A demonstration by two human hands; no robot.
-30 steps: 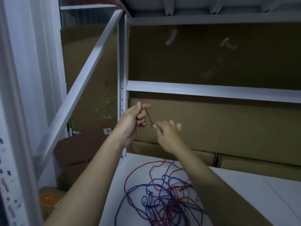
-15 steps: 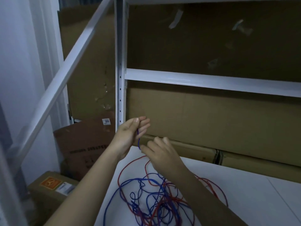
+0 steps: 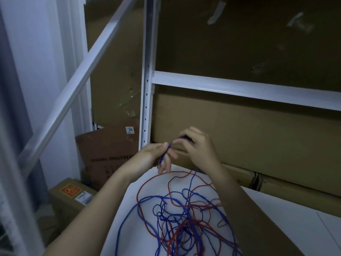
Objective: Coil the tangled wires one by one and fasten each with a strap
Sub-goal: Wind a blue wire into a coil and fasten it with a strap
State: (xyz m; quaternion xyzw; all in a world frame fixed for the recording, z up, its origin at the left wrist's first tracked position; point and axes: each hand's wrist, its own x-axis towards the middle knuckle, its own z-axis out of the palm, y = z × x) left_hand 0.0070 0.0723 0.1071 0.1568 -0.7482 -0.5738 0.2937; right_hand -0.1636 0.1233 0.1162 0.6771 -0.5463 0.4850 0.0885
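1. Head view, nearest: the tangle of red and blue wires [image 3: 177, 217] lies on the white shelf surface [image 3: 276, 228], spread between the two forearms. No finished coil and no strap shows anywhere, so by my reading the task is at its very start.

2. Just beyond the tangle, the left hand [image 3: 156, 157] pinches a blue wire [image 3: 166, 151] between thumb and forefinger, its other fingers loosely spread downward. A second ago this hand was higher and held the strand up near the upright post [image 3: 147, 80]; it has since dropped closer to the shelf.

3. To its right and slightly farther, the right hand [image 3: 198, 146] curls its fingers round the same blue strand, which arches from one hand to the other. Half a second ago it sat below the left hand; now it is level with it and to the right. I take this as the first loop being laid, with the free length trailing down into the heap.

4. Farthest: cardboard boxes [image 3: 239, 126] behind the white crossbar [image 3: 239, 87], as before; only the camera has tilted down.
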